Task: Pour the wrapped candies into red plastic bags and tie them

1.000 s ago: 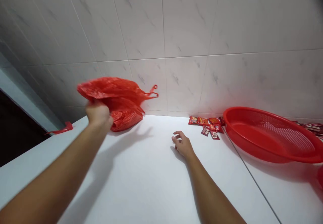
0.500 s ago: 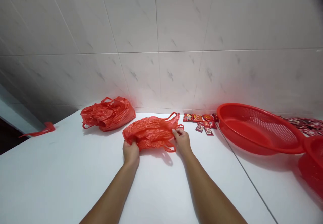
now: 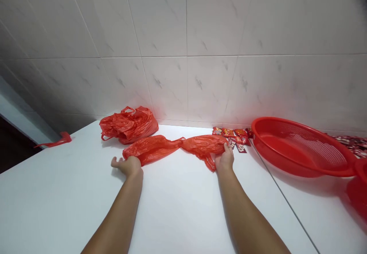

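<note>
Thin red plastic bag material stretches between my hands, narrowing at a pinched middle; whether it is one bag or two joined ones I cannot tell. My left hand (image 3: 128,165) is beside the left plastic bag part (image 3: 153,149), touching its lower end, with fingers stretched out to the left. Gripped at its far end by my right hand (image 3: 225,157) is the right plastic bag part (image 3: 202,145), with a loose flap hanging near the wrist. Behind my left hand, a bundle of crumpled red plastic bags (image 3: 130,126) rests against the wall.
Small red snack packets (image 3: 228,132) lie by the wall, just beyond my right hand. A large red plastic basket (image 3: 298,147) stands to the right, past a seam in the white table (image 3: 177,208). A red strip (image 3: 59,140) lies at the left edge.
My hands have moved apart, left hand leftward and right hand rightward. The bunched red plastic is now drawn out long with a narrow middle. The left fingers have spread.
</note>
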{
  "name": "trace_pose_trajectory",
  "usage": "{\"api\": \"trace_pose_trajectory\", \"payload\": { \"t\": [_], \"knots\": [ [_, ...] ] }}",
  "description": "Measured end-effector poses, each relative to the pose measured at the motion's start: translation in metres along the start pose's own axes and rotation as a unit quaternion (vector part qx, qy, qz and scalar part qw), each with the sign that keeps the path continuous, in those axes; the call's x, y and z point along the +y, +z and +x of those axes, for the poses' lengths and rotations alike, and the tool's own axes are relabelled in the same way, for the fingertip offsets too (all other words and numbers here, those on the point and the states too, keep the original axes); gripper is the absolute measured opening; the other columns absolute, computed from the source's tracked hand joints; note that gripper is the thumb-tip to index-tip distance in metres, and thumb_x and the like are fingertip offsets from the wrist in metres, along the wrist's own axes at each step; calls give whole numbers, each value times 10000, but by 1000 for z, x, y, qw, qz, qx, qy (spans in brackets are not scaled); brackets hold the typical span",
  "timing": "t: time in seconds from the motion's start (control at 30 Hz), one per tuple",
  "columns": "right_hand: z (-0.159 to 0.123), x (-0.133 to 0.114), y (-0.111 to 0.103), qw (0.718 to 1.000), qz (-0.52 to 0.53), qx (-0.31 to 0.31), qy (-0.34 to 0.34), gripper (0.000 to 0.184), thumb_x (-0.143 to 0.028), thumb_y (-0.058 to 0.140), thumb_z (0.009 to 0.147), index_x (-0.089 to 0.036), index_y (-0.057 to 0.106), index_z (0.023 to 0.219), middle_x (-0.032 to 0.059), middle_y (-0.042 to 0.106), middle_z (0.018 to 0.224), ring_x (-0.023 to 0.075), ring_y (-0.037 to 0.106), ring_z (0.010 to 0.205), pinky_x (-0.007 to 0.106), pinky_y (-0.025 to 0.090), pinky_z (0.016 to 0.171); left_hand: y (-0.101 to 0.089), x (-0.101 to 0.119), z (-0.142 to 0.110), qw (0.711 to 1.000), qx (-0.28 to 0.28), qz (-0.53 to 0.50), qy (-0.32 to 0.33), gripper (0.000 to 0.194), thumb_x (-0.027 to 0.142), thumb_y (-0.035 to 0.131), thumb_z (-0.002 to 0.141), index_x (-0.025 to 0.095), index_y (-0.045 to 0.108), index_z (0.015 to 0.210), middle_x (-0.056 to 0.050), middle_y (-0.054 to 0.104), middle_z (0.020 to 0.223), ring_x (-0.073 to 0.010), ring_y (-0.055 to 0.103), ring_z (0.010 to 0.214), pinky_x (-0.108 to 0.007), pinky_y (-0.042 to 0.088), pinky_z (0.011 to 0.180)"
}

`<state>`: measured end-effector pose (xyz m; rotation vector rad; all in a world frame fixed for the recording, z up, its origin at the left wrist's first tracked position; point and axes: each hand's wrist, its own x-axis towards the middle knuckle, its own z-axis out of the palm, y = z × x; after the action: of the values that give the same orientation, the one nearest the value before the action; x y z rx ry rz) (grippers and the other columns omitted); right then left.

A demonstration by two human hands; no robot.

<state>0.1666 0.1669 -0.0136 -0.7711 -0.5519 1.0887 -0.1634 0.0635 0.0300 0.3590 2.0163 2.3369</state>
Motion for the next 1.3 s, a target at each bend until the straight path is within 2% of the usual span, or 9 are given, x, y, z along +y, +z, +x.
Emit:
{"api": "trace_pose_trajectory", "payload": {
  "t": [0.1, 0.2, 0.3, 0.47, 0.6, 0.73, 1.03, 1.2, 1.3],
  "knots": [
    [-5, -6, 3, 999, 31, -16, -3, 381, -491, 698, 715, -278, 467, 930, -9, 673, 928, 202, 681, 873, 358, 576, 776, -8, 9, -34, 975, -27, 94, 197, 714, 221, 675, 792, 107, 431, 1453, -258, 393, 1578, -379, 344, 1540, -586, 300, 1267],
    [-18, -11, 12, 997, 45, -57, -1, 356, -425, 723, 710, -264, 446, 865, -21, 664, 879, 180, 671, 825, 328, 563, 765, -3, 2, -90, 847, -240, 226, 416, 481, 315, 590, 937, 185, 569, 1400, -179, 413, 1634, -355, 239, 1604, -571, 144, 1329],
    [-33, -22, 22, 993, 35, -111, -3, 318, -416, 745, 744, -249, 493, 844, -11, 660, 851, 180, 657, 798, 330, 554, 766, 8, -15, -120, 741, -407, 404, 348, 503, 440, 554, 991, 186, 619, 1421, -175, 449, 1638, -375, 274, 1596, -586, 139, 1320],
    [-50, -72, 14, 964, -92, -201, -146, 240, -350, 792, 762, -239, 599, 851, 28, 690, 938, 241, 669, 965, 417, 533, 943, 13, -25, -90, 751, -378, 469, 270, 563, 481, 528, 1003, 134, 618, 1437, -238, 450, 1624, -429, 314, 1568, -641, 179, 1281],
    [-83, -101, -16, 757, -340, -413, -375, 117, -178, 713, 772, -253, 674, 855, 89, 706, 1280, 357, 552, 1355, 565, 410, 1150, 10, -12, -83, 795, -327, 422, 288, 510, 396, 429, 1043, 88, 619, 1403, -242, 385, 1654, -410, 224, 1599, -617, 152, 1296],
    [-121, -84, -41, 621, -489, -524, -318, 357, -94, 645, 764, -265, 744, 1061, 78, 559, 1551, 381, 417, 1499, 591, 403, 1162, 2, 4, -118, 831, -414, 173, 328, 472, 425, 312, 1085, 178, 647, 1307, -160, 593, 1447, -298, 500, 1413, -493, 375, 1230],
    [-122, -87, -40, 598, -629, -491, -79, 811, -401, 716, 872, -281, 430, 1621, 171, 264, 1722, 421, 288, 1568, 544, 409, 1161, -20, 23, -153, 691, -648, 245, 206, 970, 471, 796, 807, 254, 340, 1635, -144, 546, 1517, -352, 541, 1363, -517, 453, 1140],
    [-110, -104, -51, 651, -613, -447, -40, 830, -343, 704, 860, -328, 385, 1626, 109, 686, 1324, 335, 686, 1132, 438, 538, 915, -13, 23, -148, 686, -655, 246, 202, 586, 170, 602, 870, 261, 575, 1448, -48, 731, 1127, -242, 683, 1090, -405, 524, 1012],
    [-103, -97, -57, 758, -543, -355, -75, 633, -459, 743, 856, -252, 539, 1418, 103, 716, 1182, 306, 698, 1002, 423, 550, 831, -10, 26, -148, 704, -645, 223, 196, 487, 124, 518, 899, 272, 626, 1350, -9, 743, 1050, -191, 708, 954, -327, 555, 870]
  ]
}}
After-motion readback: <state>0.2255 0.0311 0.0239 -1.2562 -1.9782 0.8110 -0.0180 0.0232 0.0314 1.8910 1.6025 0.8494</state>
